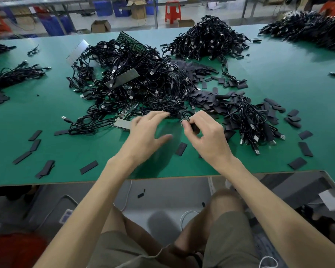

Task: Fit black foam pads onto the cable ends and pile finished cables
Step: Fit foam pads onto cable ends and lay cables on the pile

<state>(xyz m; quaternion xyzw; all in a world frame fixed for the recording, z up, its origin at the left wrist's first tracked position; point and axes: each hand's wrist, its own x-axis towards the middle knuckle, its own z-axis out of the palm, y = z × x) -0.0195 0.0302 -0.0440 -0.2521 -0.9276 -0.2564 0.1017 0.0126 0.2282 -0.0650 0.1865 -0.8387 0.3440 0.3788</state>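
A big tangle of black cables (pixel 135 84) lies on the green table (pixel 46 113) in front of me. My right hand (pixel 205 136) pinches a cable end (pixel 186 119) with a small board on it, and a black foam pad shows under its fingers. My left hand (pixel 147 132) hovers with spread, relaxed fingers at the near edge of the tangle, holding nothing. Loose black foam pads (pixel 207 101) are heaped to the right of the tangle. A bundle of cables (pixel 253 120) with metal plugs lies right of my right hand. One pad (pixel 181 149) lies flat between my wrists.
More cable heaps sit at the back centre (pixel 209 39), the back right (pixel 306 29) and the left edge (pixel 14 74). Stray foam pads (pixel 35 146) dot the near left and right of the table. Grey strip panels (pixel 122 77) lie among the cables. My knees are below the table edge.
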